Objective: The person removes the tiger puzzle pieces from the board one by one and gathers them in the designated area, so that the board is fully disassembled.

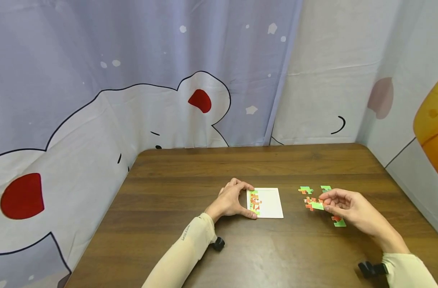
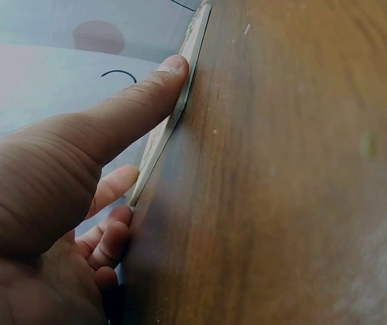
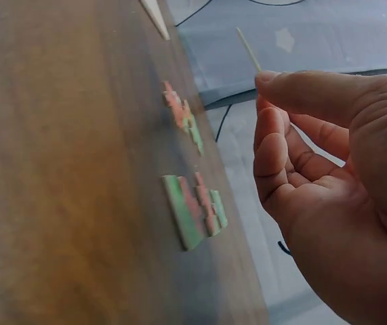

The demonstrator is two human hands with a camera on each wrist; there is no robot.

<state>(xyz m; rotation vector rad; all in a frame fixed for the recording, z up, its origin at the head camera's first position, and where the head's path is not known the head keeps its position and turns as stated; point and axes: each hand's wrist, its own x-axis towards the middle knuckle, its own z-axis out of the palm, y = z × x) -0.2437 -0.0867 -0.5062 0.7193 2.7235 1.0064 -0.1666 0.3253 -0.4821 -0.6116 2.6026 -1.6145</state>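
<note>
A square white puzzle tray [image 1: 271, 203] lies flat on the table, with joined picture pieces [image 1: 255, 202] along its left side. My left hand [image 1: 231, 200] grips the tray's left part, thumb on the near edge and index finger on the far one. In the left wrist view the thumb presses the tray's rim [image 2: 192, 57]. To the right, my right hand [image 1: 353, 210] pinches a green puzzle piece [image 1: 317, 206] between thumb and fingertips. The right wrist view shows that piece [image 3: 249, 49] edge-on, raised off the table.
Loose puzzle pieces lie around the right hand: one at the back [image 1: 306, 190], a green one [image 1: 326, 188] behind the fingers and a red-green one [image 1: 339, 222] nearer me. The brown wooden table [image 1: 190, 172] ends at a patterned curtain [image 1: 247, 108].
</note>
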